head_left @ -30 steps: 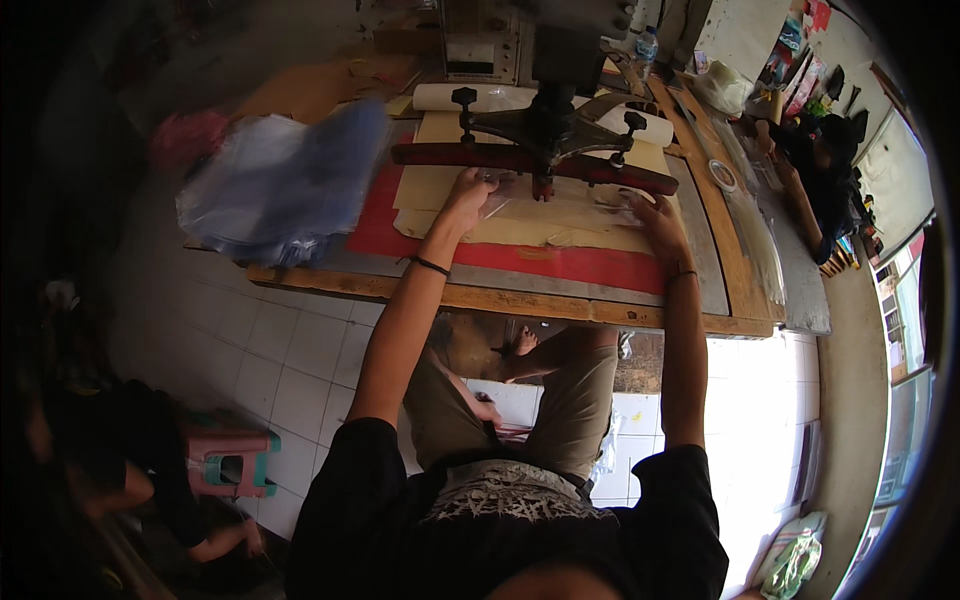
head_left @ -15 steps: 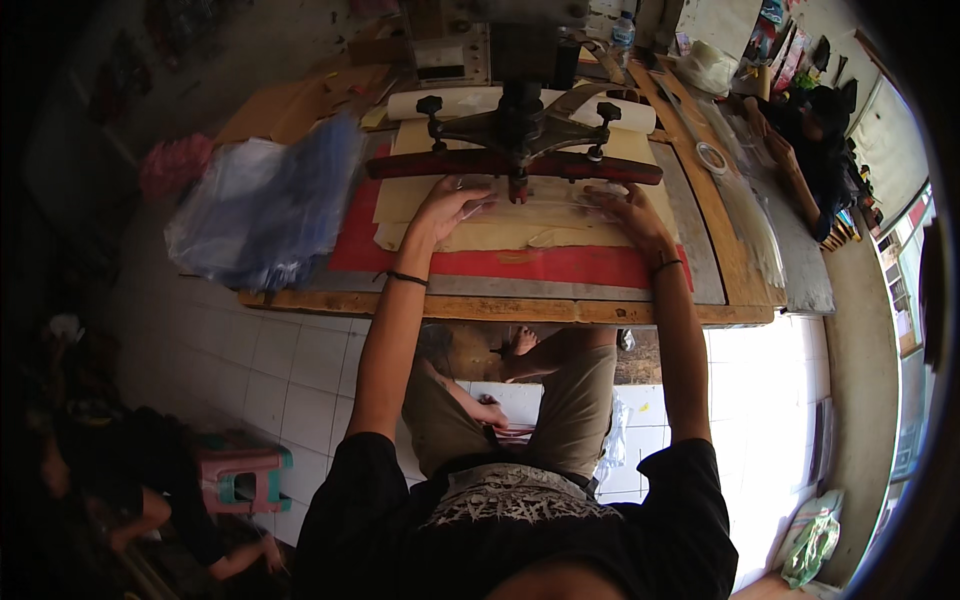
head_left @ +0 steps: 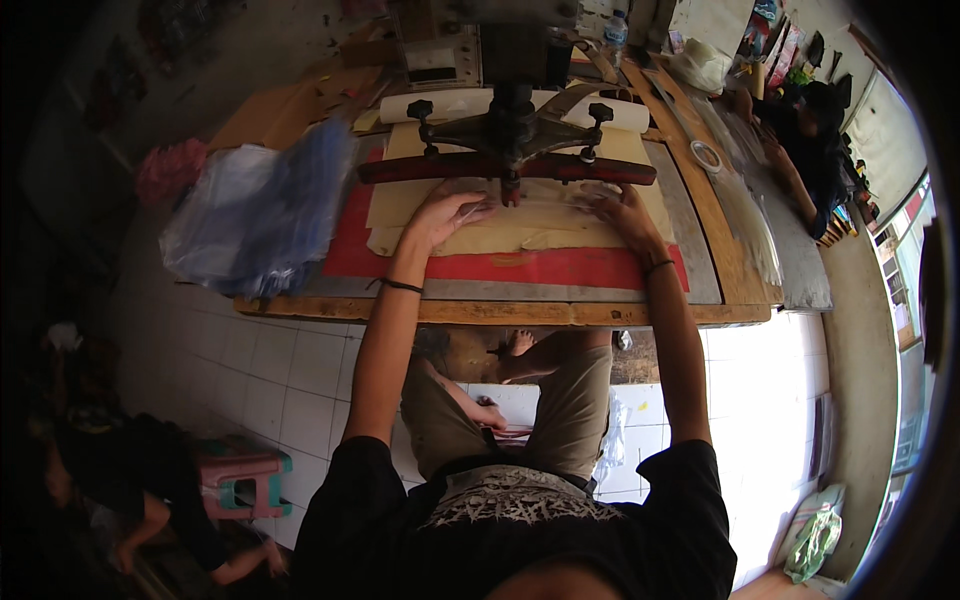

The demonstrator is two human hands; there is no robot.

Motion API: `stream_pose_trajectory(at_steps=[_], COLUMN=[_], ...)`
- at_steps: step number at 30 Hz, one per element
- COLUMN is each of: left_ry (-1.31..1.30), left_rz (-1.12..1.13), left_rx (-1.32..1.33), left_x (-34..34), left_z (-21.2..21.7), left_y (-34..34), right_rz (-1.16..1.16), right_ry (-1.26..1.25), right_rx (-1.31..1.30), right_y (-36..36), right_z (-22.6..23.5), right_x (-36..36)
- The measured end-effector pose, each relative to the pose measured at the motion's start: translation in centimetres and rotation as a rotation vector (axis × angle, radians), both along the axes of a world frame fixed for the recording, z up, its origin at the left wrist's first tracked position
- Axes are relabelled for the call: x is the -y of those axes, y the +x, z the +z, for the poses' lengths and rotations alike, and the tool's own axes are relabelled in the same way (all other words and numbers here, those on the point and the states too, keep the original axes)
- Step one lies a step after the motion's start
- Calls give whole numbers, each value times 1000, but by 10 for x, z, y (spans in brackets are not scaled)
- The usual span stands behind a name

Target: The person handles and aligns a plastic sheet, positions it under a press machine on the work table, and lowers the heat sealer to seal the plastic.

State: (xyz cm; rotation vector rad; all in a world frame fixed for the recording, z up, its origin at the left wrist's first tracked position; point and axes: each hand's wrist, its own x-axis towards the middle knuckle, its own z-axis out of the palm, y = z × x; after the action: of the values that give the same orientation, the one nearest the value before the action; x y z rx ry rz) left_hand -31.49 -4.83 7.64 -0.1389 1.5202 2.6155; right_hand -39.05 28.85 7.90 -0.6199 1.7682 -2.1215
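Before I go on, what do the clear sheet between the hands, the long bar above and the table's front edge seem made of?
Clear sheet: probably thin, glossy plastic film; it is see-through with bright glints.
Long bar: perhaps painted metal, its red patchy and worn, though shadow leaves this open.
Front edge: likely worn wood, brown with dark marks.
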Motion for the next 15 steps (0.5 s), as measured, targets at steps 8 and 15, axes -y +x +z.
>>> stream_pose_trajectory(at_steps=[8, 15], left_ry=[-108, -313], left_rz=[9, 189], left_rx=[-25, -92], left_x=[-1, 2], left_z=[-7, -20], left_y=[-8, -22], right_rz=[-73, -257], right_ry=[26, 188], right_rx=[-76, -94], right_y=[-1, 2], right_z=[0, 7], right_x=[8, 20])
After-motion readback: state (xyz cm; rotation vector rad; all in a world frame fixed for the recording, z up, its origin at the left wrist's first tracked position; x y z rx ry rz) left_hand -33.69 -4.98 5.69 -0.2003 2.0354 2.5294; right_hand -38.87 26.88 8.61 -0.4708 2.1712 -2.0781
